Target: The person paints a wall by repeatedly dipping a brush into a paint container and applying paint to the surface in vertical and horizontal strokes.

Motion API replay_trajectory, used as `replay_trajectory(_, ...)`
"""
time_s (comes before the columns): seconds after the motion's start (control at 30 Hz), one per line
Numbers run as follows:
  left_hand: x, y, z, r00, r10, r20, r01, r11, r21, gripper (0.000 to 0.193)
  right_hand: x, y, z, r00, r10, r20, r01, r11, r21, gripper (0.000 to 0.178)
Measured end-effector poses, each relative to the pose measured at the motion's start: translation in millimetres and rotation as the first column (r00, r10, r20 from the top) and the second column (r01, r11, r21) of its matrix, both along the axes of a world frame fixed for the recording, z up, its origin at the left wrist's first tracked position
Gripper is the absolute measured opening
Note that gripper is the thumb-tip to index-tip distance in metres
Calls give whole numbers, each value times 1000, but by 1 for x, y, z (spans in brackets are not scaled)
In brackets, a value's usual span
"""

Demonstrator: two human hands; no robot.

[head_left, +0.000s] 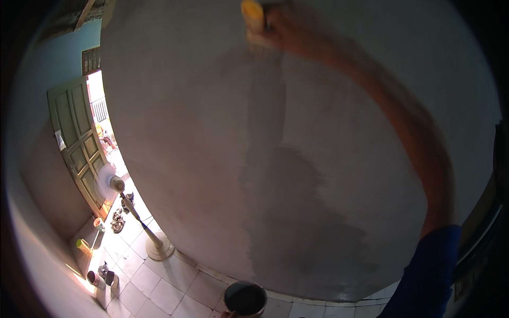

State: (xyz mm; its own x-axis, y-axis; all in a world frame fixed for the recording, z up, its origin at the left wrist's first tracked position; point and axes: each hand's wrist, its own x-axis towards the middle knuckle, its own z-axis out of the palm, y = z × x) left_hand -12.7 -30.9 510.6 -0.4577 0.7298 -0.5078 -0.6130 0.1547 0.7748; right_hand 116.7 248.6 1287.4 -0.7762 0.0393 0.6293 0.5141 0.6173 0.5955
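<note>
Wall: a grey plastered face is taken as the landmark; a darker, wet-looking patch is seen running down its middle to the floor edge.
Brush: a yellow-handled brush is held high against the wall, above the top of the dark patch; its bristles appear to be pressed to the surface, though the motion is blurred.
Right hand: the fingers are clenched around the brush handle; the arm is stretched up across the wall from the lower right in a blue sleeve.
Left hand: only a sliver is seen at the bucket rim below the wall; whether its fingers grip or merely touch cannot be told.
Bucket: a round bucket of dark liquid is stood on the tiles at the wall's foot, under the patch.
Fan: a pedestal fan is stood left of the wall, near the green door.
Risk, drips: liquid may be shed from the raised brush onto the arm or tiles; overloading would be the likely cause.
Risk, spill: the bucket may be tipped if balance is lost at full reach.
</note>
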Motion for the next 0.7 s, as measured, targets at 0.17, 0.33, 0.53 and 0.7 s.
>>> replay_trajectory(0.17, 1, -4, -40, 999, -39, -36, 39, 999, -7, 32, -9, 9, 40, 998, 50, 31, -59, 770, 636, 13)
replay_trajectory(0.33, -7, 11, -46, 998, -33, -54, 30, 998, -59, 34, -9, 27, -107, 900, 37, 434, -217, 902, 372, 15)
replay_trajectory(0.53, -10, 20, -17, 999, -49, -19, 49, 998, -28, 34, -20, 18, -58, 995, 2, 102, 1, 1000, -27, 16)
replay_trajectory(0.7, -9, 25, -11, 997, -81, -9, 81, 997, -22, 33, 2, -3, 49, 986, 111, -124, -72, 958, 279, 11)
